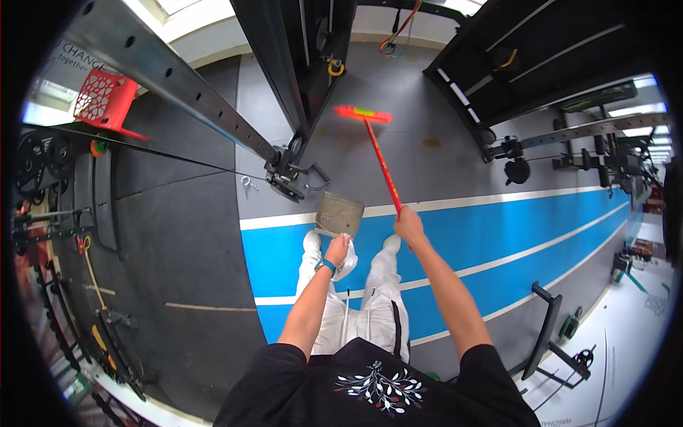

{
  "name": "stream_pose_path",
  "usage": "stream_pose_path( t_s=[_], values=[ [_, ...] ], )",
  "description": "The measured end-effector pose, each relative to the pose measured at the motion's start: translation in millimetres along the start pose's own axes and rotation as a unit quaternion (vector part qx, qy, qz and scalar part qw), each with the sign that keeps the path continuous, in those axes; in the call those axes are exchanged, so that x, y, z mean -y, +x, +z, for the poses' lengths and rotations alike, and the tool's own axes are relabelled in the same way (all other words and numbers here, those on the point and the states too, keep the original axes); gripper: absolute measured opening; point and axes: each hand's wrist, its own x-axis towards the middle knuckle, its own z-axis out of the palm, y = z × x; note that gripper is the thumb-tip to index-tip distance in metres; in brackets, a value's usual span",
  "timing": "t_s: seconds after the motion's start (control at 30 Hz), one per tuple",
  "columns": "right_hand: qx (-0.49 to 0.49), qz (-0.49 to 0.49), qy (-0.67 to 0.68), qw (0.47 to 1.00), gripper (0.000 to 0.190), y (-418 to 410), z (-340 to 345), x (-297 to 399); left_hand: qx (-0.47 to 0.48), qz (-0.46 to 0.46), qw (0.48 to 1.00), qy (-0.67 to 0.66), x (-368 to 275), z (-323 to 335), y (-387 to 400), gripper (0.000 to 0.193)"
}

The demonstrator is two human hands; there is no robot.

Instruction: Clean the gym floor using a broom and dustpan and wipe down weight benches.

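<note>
My right hand [410,227] is closed around the red handle of a broom [382,163]. Its red head with yellow-green bristles [365,113], slightly blurred, is over the grey floor ahead. My left hand [337,248], a blue-banded watch [325,265] at its wrist, is shut beside the near edge of a worn metal dustpan [339,214], apparently gripping its handle, which the fingers mostly hide. White material, perhaps a bag [348,262], hangs by that hand. The dustpan lies between the broom and my white shoes.
A black rack upright with a pulley base [288,179] stands ahead left, a loose metal clip [248,183] beside it. Large black gym equipment [480,69] is ahead right. A red chair [106,101] stands far left. Blue flooring [480,229] with white lines runs underfoot; a black-framed bench [549,325] is right.
</note>
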Motion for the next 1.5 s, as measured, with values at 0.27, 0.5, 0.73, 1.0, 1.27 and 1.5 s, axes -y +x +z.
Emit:
stream_pose_path(
  t_s=[0.27,0.5,0.73,1.0,1.27,1.5],
  values=[
    [-0.048,-0.097,-0.031,0.994,0.023,142,-35,-49,0.042,-0.085,0.986,-0.139,-52,18,58,0.038],
    [-0.047,-0.148,-0.240,0.958,0.048,120,-37,-107,0.027,-0.100,0.983,0.149,-66,3,71,0.041],
    [0.032,-0.203,-0.321,0.925,0.051,-80,-58,-205,-0.012,-0.155,0.975,0.158,-60,0,58,0.039],
    [0.320,-0.129,-0.063,0.936,0.051,-175,-134,-222,-0.035,-0.198,0.966,0.160,-39,8,32,0.038],
    [0.283,0.126,0.286,0.907,0.037,-230,-166,-255,-0.067,-0.128,0.976,0.162,-6,0,1,0.040],
    [0.123,0.182,0.359,0.907,0.036,-276,-33,-341,-0.044,-0.027,0.991,0.123,-38,24,-3,0.033]
  ],
)
